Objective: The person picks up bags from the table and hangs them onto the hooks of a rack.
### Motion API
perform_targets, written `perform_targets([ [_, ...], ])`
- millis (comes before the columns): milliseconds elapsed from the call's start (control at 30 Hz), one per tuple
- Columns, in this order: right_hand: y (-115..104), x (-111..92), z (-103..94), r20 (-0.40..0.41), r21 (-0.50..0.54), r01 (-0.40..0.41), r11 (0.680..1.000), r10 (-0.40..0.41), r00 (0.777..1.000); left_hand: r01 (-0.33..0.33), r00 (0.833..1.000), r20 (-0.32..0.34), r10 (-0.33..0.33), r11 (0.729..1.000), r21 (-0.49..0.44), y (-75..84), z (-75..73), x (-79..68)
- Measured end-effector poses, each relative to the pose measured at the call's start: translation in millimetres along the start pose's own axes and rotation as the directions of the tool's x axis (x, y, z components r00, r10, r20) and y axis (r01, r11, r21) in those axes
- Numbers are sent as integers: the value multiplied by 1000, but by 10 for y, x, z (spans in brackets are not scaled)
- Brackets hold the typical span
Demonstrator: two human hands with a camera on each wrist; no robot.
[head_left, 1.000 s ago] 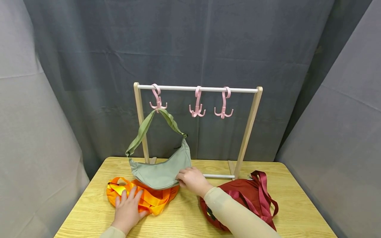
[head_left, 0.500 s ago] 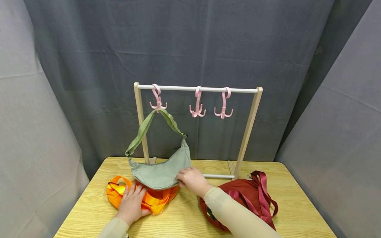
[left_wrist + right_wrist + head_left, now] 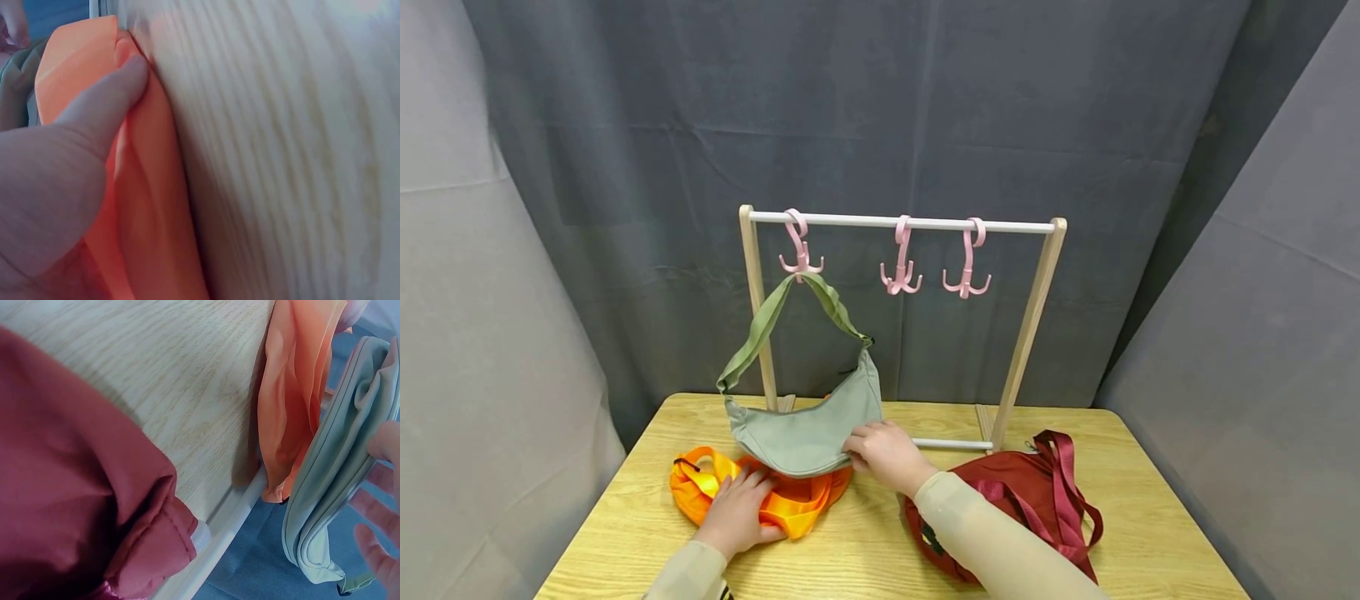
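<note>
**A:** ok so three bags on this setup, where's everything sitting?

**B:** Grey-green bag (image 3: 812, 429) hangs at the left of the rack (image 3: 1028, 333), its strap (image 3: 756, 337) running up to the left pink hook (image 3: 800, 250). Exactly which prong has it is hard to make out. Orange bag (image 3: 688, 492) is a crumpled heap on the bench (image 3: 850, 554), partly covered by the hanging one. Red bag (image 3: 992, 471) lies over on the right, loops flopped on top.

**A:** anything in them?

**B:** Can't tell, the insides are hidden on all three. The red one is also partly blocked by the right sleeve (image 3: 1000, 533), just a scrap of dark patch poking out.

**A:** and the hands?

**B:** Left hand (image 3: 739, 512) lies on the orange bag, fingers loosely spread, thumb out along the fabric in the left wrist view. The other fingertips get lost among the folds. Right hand (image 3: 887, 454) is at the grey-green bag's lower right edge, thumb touching it, fingers bent and a bit apart. Whether that's a real pinch, can't tell: the hand is cut off at the frame edge in the right wrist view.
</note>
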State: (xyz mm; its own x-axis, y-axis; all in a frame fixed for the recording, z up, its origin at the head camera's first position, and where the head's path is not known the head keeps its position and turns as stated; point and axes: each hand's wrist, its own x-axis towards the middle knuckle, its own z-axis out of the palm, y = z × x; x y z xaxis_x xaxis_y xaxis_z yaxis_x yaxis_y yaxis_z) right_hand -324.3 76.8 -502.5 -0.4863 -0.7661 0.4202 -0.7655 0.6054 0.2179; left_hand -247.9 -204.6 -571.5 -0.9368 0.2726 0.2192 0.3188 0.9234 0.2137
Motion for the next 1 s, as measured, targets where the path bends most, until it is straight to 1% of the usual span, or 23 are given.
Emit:
perform_targets([
  [100,-1,4,14,11,4,-8,1000,8,1000,-5,1000,8,5,1000,-15,35,-40,-10],
  [200,-3,5,17,9,4,-10,1000,10,1000,7,999,32,-7,1000,-18,89,-83,-27],
  [367,-9,11,13,20,7,-14,1000,14,1000,11,998,70,-10,1000,-17,172,-94,-78],
  [500,-7,20,24,38,20,-23,1000,23,999,-30,997,65,32,999,-36,249,-98,-131],
  [633,-3,19,31,29,32,-21,999,20,999,-59,995,72,63,997,-56,343,-120,-193],
  [767,1,17,32,29,30,-18,999,17,999,-61,996,66,65,996,-68,416,-132,-242],
  [1000,-2,25,31,43,24,-19,1000,18,999,-78,995,53,81,995,-60,457,-72,-282],
])
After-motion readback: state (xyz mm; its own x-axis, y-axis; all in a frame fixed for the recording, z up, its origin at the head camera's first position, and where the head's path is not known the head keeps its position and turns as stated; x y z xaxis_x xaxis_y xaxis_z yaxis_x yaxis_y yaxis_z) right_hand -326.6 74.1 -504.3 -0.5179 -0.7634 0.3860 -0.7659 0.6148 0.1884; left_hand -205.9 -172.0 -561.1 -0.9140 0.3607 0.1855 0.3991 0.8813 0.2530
